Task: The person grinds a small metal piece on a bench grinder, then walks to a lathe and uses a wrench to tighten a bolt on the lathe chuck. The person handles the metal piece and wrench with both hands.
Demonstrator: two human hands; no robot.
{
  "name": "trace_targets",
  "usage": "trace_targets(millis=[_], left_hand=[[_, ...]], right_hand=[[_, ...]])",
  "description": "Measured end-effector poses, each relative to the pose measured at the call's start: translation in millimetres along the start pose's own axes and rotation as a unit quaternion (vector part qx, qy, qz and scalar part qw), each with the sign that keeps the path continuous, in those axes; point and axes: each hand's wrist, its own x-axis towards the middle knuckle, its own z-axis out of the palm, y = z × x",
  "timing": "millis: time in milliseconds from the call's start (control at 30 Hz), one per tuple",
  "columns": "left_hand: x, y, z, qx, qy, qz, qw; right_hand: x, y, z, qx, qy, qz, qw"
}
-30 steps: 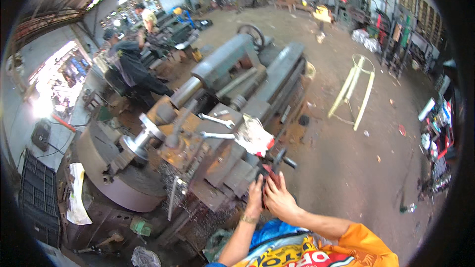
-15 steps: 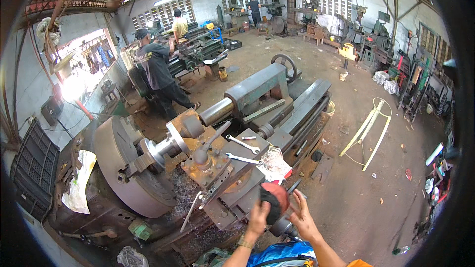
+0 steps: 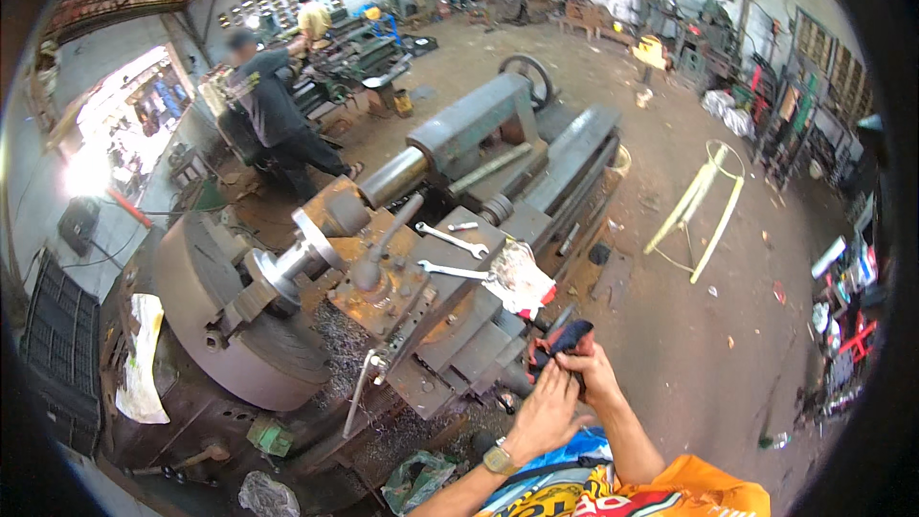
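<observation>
A crumpled red and black cloth [image 3: 559, 345] is bunched up in front of me, beside the lathe carriage. My right hand [image 3: 595, 375] has its fingers closed round the cloth's lower right side. Against the cloth and the right hand lies my left hand [image 3: 546, 415], its fingers stretched out; the cloth partly hides the fingertips. A wristwatch [image 3: 499, 460] is on my left wrist. Just beyond the hands, a whitish, stained rag [image 3: 518, 278] rests on the carriage next to two open-ended wrenches [image 3: 454, 270]. The rusty tool post [image 3: 368, 276] with its lever stands left of them.
The large lathe chuck [image 3: 235, 316] grips a shiny flanged metal part [image 3: 287, 266], met by the tailstock [image 3: 469, 129]. Metal chips lie beneath. A co-worker in dark clothes [image 3: 273, 105] stands at another machine, with others farther back. A pale tubular frame [image 3: 704, 201] is on the floor to the right.
The cloth has gone from my left hand into my right, bunching up on the way. Both hands have come together, slightly to the right. The view has shifted a little.
</observation>
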Motion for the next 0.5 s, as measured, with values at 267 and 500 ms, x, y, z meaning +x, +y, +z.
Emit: trace_targets(millis=[267, 500], left_hand=[[-49.8, -11.3, -28.9, -0.094, 0.04, -0.057, 0.993], [-110.6, -44.7, -15.4, -0.223, 0.031, -0.196, 0.955]], right_hand=[[64.5, -25.5, 2.9, -0.215, 0.128, -0.104, 0.963], [207.2, -0.1, -32.8, -0.558, 0.136, -0.292, 0.764]])
